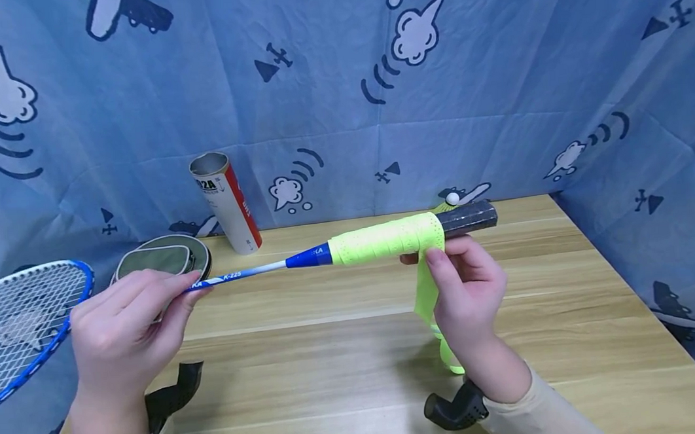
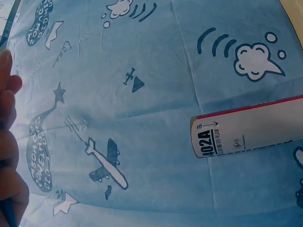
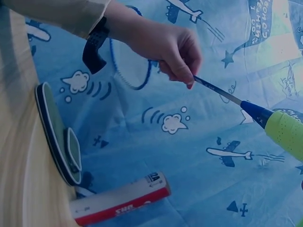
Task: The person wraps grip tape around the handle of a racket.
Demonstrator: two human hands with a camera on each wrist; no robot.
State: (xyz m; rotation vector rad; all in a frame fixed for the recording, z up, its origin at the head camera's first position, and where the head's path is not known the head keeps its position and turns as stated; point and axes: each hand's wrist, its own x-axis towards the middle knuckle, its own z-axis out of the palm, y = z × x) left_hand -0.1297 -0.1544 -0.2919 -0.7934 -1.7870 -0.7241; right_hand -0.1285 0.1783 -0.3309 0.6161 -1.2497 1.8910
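Note:
A badminton racket is held up level across the head view, its blue-rimmed, white-strung head [image 1: 25, 325] at the far left. My left hand [image 1: 131, 320] pinches the thin blue-and-white shaft [image 1: 262, 269]. Yellow-green grip tape [image 1: 384, 238] with small holes is wound round most of the handle, from the blue cone to near the butt. Beyond the tape, the black butt end [image 1: 470, 218] shows bare. Just below it, my right hand [image 1: 472, 289] pinches the loose tape, whose tail hangs toward the table. In the right wrist view, the wrapped handle [image 3: 286, 135] enters from the right edge.
A white-and-red shuttlecock tube [image 1: 229, 207] stands upright at the back of the wooden table [image 1: 309, 376]. To its left lies a green round-edged case [image 1: 155, 260]. Behind the handle, a shuttlecock [image 1: 453, 199] partly shows. Blue patterned cloth [image 1: 340, 80] hangs behind.

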